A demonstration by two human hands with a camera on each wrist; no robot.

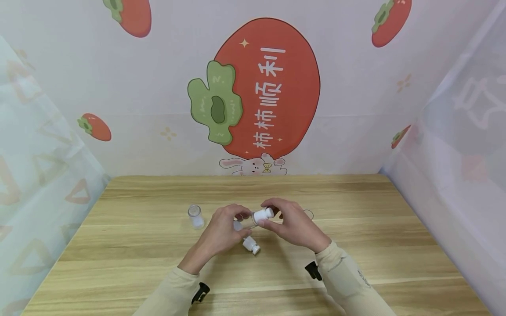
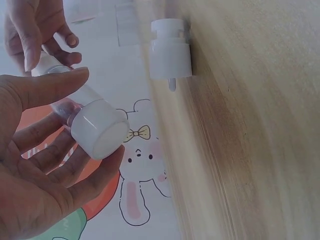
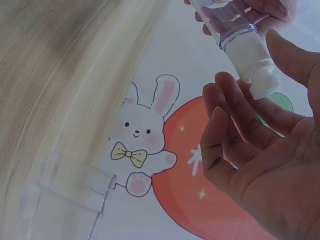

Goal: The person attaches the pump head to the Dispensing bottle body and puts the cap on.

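Note:
Between thumb and fingers, my left hand (image 1: 226, 224) holds a clear pump bottle (image 2: 82, 97) at a tilt above the table. A white round base (image 2: 101, 129) faces the left wrist camera, and a white pump head (image 3: 251, 62) caps the other end. My right hand (image 1: 291, 221) surrounds the pump head, its thumb close beside the collar and its loosely bent fingers spread apart from it in the right wrist view. Below the hands, a second white pump head (image 1: 251, 245) lies on the table, its short stem showing in the left wrist view.
On the wooden table (image 1: 138, 263), a clear bottle with a white lower part (image 1: 195, 217) stands left of the hands. A clear cap (image 3: 75, 185) lies to the right, partly behind the right hand in the head view. Printed cloth (image 1: 348, 131) encloses the back and sides.

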